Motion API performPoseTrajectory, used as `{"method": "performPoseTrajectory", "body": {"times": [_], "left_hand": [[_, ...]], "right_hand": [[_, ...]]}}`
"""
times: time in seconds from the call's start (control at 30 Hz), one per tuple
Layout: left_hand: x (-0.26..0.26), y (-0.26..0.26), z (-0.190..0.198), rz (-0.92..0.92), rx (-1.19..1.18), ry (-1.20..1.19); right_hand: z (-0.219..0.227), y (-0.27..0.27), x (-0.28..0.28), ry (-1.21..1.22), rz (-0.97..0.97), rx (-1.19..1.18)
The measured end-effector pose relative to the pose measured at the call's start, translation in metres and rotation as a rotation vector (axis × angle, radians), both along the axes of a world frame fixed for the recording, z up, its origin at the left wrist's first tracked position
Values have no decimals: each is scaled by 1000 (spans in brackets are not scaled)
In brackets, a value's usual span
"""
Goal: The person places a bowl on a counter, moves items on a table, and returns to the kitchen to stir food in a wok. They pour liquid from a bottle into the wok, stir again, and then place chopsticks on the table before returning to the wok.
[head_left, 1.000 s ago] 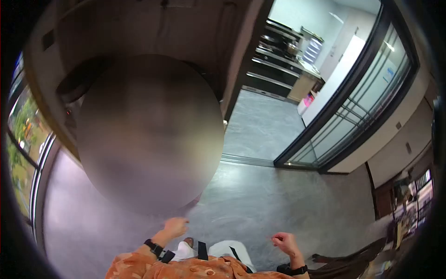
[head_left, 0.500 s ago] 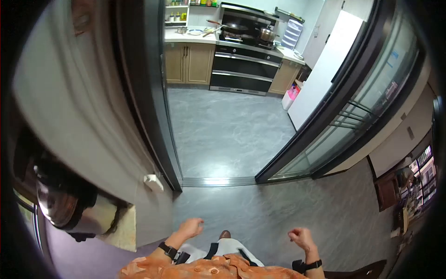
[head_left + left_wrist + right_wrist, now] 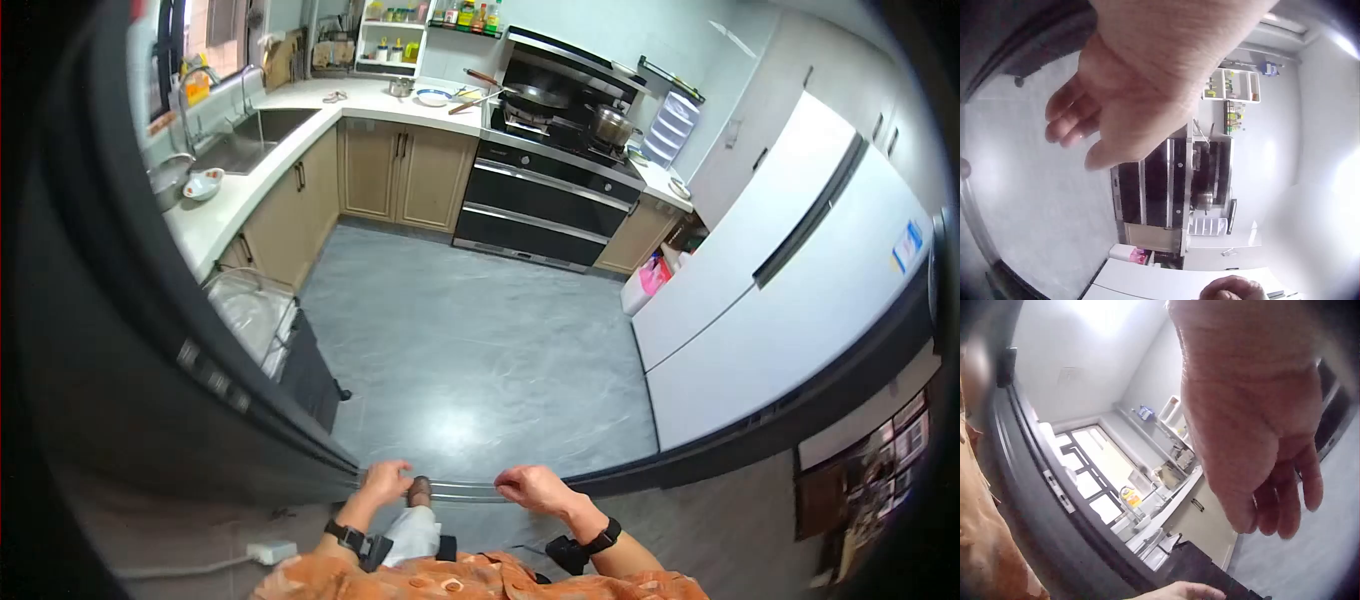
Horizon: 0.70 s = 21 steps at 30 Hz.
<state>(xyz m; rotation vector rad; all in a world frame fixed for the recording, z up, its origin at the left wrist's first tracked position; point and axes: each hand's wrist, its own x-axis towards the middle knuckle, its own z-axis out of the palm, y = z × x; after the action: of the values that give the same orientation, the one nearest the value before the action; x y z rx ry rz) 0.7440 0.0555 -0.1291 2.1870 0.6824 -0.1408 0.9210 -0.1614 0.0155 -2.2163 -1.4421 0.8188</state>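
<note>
Both of the person's hands hang in front of the body at the kitchen doorway, holding nothing. The left hand (image 3: pixel 383 483) has loosely bent fingers, close beside the dark door frame in the head view. Its palm side and relaxed fingers (image 3: pixel 1072 112) fill the upper middle of the left wrist view. Over the floor track (image 3: pixel 465 492) is the right hand (image 3: pixel 540 490), bent at the wrist. In the right wrist view its fingers (image 3: pixel 1285 506) hang down, loosely curled around nothing. A brown shoe (image 3: pixel 420 490) shows between the hands.
A white fridge (image 3: pixel 760 270) stands at the right, a pink-lined bin (image 3: pixel 638 290) beside it. At the back, a wok (image 3: pixel 537 97) and a pot (image 3: pixel 612 127) sit on the stove. The left counter has a sink (image 3: pixel 245 145) and a bowl (image 3: pixel 203 185); a dark cart (image 3: pixel 312 370) stands below.
The person has walked up to the doorway and turned, so the kitchen now fills the head view. The right hand has come inward, closer to the left; both stay without anything in them.
</note>
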Motion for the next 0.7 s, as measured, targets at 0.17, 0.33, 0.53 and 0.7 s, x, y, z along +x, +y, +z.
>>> {"method": "performPoseTrajectory", "body": {"times": [0.17, 0.33, 0.53, 0.7], "left_hand": [[113, 66, 28, 87, -72, -50], [181, 122, 5, 194, -64, -26], [263, 199, -19, 386, -42, 15], [368, 257, 0, 473, 14, 76]], "right_hand": [[14, 34, 106, 5, -145, 23], [12, 51, 221, 37, -303, -56], [7, 92, 382, 125, -513, -103], [-3, 159, 516, -19, -300, -59]]}}
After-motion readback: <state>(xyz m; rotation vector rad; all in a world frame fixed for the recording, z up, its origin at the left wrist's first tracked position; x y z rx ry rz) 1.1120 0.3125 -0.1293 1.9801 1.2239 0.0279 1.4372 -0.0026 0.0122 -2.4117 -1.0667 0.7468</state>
